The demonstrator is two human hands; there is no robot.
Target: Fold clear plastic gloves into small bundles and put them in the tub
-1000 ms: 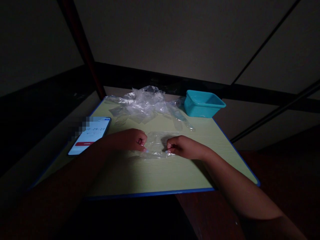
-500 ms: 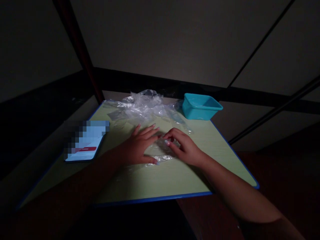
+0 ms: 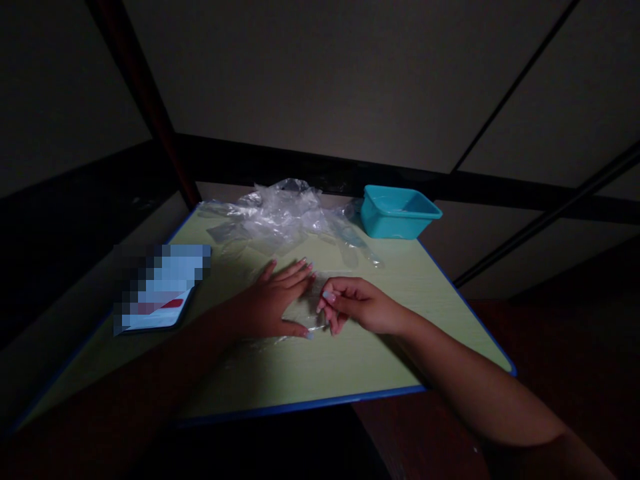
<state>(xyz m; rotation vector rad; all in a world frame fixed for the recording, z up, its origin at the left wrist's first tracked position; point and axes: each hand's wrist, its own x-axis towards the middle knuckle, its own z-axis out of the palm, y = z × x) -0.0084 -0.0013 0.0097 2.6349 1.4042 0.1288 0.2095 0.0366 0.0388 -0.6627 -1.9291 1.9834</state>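
Note:
A clear plastic bag (image 3: 311, 308) lies flat on the table in front of me, much of it covered by my hands. My left hand (image 3: 273, 303) rests palm down on it, fingers and thumb spread. Just to the right, my right hand (image 3: 357, 305) is closed, thumb pressed against the curled fingers over the bag's right side. Whatever sits in that pinch, if anything, is too small and dark to make out. Farther back, a loose heap of crumpled clear plastic bags (image 3: 287, 213) spreads over the table's rear edge area.
The pale green table (image 3: 400, 363) has a blue rim. A turquoise plastic basket (image 3: 393, 225) stands at the back right corner. At the left edge lies a phone (image 3: 173, 287) with its screen lit, partly blurred out. A panelled wall (image 3: 310, 80) rises behind the table.
My right hand has turned and drawn its fingers in, moving slightly toward me. My left hand stays spread on the bag, a little nearer. The view has shifted slightly.

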